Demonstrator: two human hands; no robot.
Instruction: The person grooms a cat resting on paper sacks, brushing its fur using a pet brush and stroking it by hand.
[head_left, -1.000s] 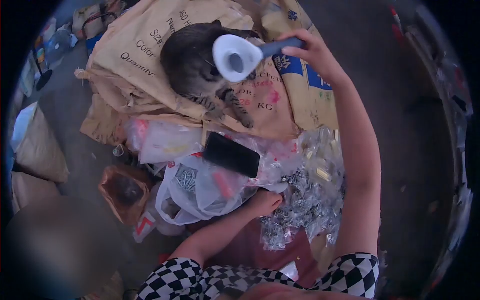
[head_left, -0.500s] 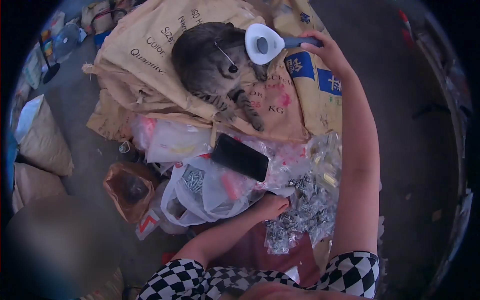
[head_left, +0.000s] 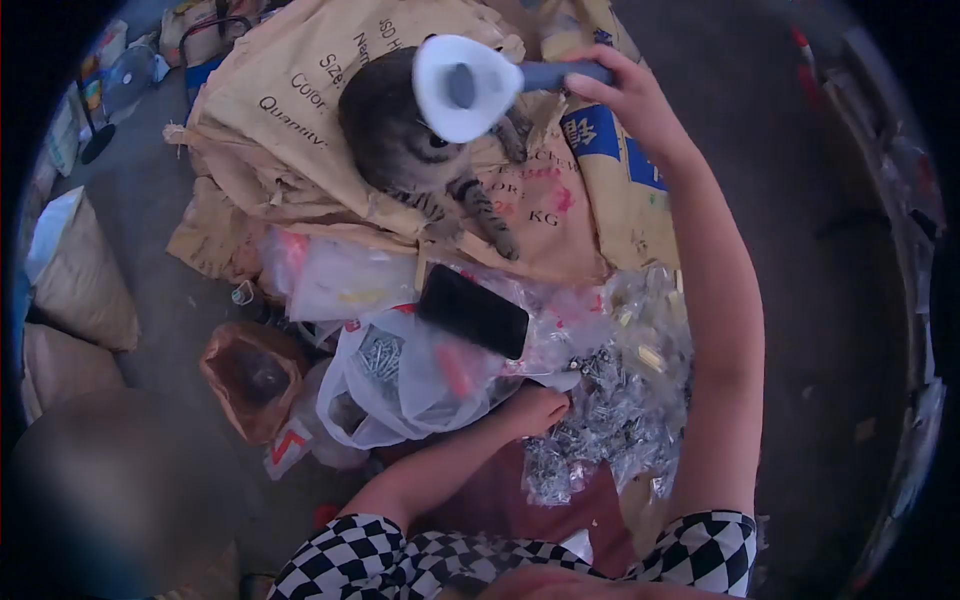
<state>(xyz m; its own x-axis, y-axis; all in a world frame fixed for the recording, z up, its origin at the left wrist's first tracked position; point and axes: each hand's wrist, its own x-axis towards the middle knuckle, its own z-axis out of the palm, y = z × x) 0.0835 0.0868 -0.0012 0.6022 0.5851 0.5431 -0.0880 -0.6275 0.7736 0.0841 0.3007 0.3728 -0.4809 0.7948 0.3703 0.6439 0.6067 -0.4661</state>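
My right hand (head_left: 636, 108) is closed round the dark handle of a white-headed pet brush (head_left: 435, 92), its back with a grey oval button facing me. The brush head overlaps the head of a grey striped cat (head_left: 385, 135); whether the bristles touch fur is hidden. The cat lies with its front legs stretched toward me on a printed paper sack (head_left: 255, 130). Lower down, my left hand (head_left: 538, 408) is curled shut beside a white plastic bag (head_left: 400, 385) of screws. What its fingers hold, if anything, is hidden. A black phone (head_left: 472, 311) lies just above it.
Small clear packets of metal hardware (head_left: 600, 430) pile up right of my left hand. An open brown paper bag (head_left: 250, 380) stands at left. Full sacks (head_left: 85, 270) lean farther left, and a blurred round shape (head_left: 125, 490) fills the lower left.
My right hand has carried the brush left, so its head now covers the cat's head. My left hand stays curled in place. The whole view has shifted slightly.
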